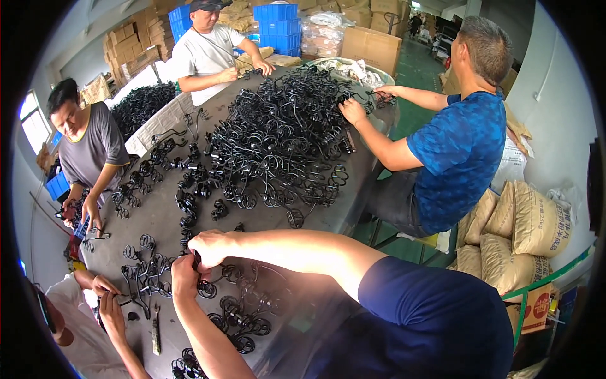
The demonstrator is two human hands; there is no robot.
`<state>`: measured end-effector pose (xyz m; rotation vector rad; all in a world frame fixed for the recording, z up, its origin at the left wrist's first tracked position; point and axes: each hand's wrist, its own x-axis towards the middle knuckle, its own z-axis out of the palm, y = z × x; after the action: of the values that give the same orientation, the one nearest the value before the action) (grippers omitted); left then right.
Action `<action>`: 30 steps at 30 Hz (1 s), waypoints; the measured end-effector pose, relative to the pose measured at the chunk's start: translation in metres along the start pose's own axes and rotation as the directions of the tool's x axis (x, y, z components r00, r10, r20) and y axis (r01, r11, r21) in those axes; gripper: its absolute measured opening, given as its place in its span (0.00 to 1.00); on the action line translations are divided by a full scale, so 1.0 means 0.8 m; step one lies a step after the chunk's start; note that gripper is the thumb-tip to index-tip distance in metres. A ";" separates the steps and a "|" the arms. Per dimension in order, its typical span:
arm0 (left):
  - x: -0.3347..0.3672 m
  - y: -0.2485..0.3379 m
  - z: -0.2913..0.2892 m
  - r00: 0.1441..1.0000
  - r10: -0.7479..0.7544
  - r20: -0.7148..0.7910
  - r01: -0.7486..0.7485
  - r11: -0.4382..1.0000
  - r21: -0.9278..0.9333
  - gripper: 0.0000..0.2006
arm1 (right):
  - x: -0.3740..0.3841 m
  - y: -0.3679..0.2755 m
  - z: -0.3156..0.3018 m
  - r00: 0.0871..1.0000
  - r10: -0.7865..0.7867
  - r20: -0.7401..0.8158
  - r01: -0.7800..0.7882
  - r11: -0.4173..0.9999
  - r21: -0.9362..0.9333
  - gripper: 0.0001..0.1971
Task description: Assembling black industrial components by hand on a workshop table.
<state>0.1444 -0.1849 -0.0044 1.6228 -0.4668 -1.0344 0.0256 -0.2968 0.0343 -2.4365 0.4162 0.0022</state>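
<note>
My left hand and my right hand meet above the near part of the grey table. Both are closed around a black coiled part, whose loops hang below my fingers; the rest of it is hidden by my hands. Several similar black coiled parts lie beside my left forearm. Another loose cluster spreads to the left of my hands. A tangled heap of black coils covers the table's far middle.
Co-workers surround the table: one in a blue patterned shirt, one in white, one in grey, another near left. A narrow tool lies at the near left. Sacks are stacked right; blue crates stand behind.
</note>
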 end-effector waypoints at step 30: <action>-0.002 0.003 0.012 0.988 0.002 0.156 0.043 0.959 -0.279 0.12 | -0.018 0.045 0.011 0.942 -0.168 -0.289 0.235 0.948 0.215 0.29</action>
<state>0.1359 -0.1901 -0.0014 1.3024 -0.3862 -1.1914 0.0020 -0.3134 0.0070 -2.2253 0.2610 -0.4482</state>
